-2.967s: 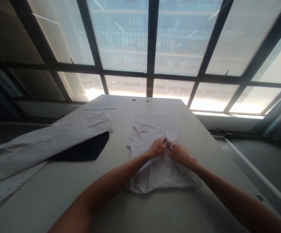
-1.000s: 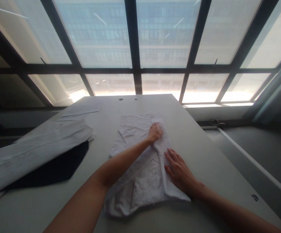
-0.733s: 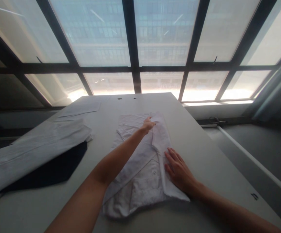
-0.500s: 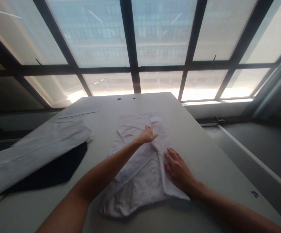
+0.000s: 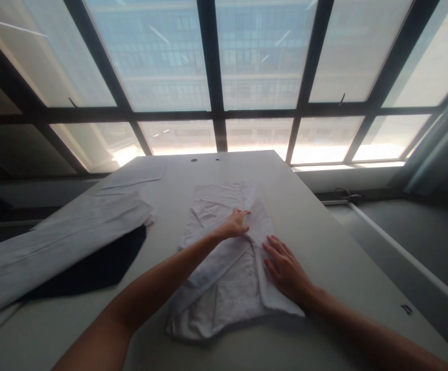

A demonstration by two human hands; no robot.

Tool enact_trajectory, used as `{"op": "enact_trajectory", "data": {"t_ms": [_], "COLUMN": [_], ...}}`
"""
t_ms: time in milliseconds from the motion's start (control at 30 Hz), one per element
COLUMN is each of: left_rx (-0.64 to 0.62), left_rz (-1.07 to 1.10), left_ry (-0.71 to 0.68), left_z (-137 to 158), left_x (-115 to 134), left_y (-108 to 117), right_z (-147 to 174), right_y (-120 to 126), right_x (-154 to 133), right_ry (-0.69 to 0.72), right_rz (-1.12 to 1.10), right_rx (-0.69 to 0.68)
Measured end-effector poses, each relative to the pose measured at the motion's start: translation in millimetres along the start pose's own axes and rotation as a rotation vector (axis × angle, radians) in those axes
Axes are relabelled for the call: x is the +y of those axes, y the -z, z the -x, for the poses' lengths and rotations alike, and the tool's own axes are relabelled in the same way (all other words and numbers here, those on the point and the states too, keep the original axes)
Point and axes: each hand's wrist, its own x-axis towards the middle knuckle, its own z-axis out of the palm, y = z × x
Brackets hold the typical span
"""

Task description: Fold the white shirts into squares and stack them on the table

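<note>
A white buttoned shirt (image 5: pixel 235 299), partly folded with several creases, lies on the white table in front of me. My left hand (image 5: pixel 236 224) rests on its upper middle, fingers stretched out and thumb apart, touching a folded-over strip of cloth. Low on the shirt's right side lies my right hand (image 5: pixel 285 265), fairly flat with fingers extended over the folded edge. A small button shows on the cloth between my forearms. My left forearm hides part of the shirt's left side.
To the left lie white garments (image 5: pixel 92 226) and a dark navy cloth (image 5: pixel 92 273), with white sheets (image 5: pixel 134 175) behind them. The table (image 5: pixel 316 237) reaches towards large framed windows. A white rail (image 5: pixel 405 252) runs along the floor at right.
My left hand has slid slightly towards me over the folded cloth. My right hand has stayed nearly in place on the shirt's edge. The view has shifted a little.
</note>
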Motion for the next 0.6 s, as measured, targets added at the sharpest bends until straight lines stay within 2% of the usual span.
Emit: {"op": "enact_trajectory", "data": {"t_ms": [67, 167, 267, 433, 600], "left_rx": [0.067, 0.178, 0.183, 0.232, 0.251], "left_rz": [0.07, 0.36, 0.535, 0.622, 0.673], "left_ry": [0.035, 0.237, 0.379, 0.439, 0.471], "left_z": [-10.2, -40.1, -74.9, -113.6, -128.6], "left_x": [-0.8, 4.9, 11.3, 13.0, 9.6], "left_y": [1.4, 3.2, 3.1, -2.9, -6.9], "right_z": [-0.5, -0.5, -0.1, 0.2, -0.1], "right_y": [-2.0, -3.4, -3.3, -2.3, 0.0], "right_x": [0.4, 1.0, 1.1, -0.3, -2.2], "right_ry": [0.004, -0.001, -0.019, -0.026, -0.026], "right_rz": [0.01, 0.022, 0.037, 0.032, 0.018], "right_rx": [-0.026, -0.049, -0.059, -0.054, -0.052]}}
